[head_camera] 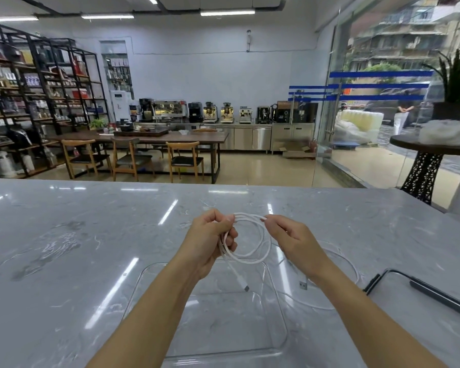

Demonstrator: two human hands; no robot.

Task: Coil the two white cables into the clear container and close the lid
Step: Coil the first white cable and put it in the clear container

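Both hands raised, left hand [213, 239] fisted, right hand [292, 241] pinching.

Clear container [272, 293] partly behind forearms.

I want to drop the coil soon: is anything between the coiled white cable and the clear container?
Nothing visible. The coiled white cable hangs directly over the open clear plastic container, held by left hand and right hand.

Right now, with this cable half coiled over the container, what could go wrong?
The coiled cable is held only where the left hand grips it, so the loops may spring open when dropped into the clear container. Its dangling plug could catch the rim. The second cable lies loose beside it and could tangle.
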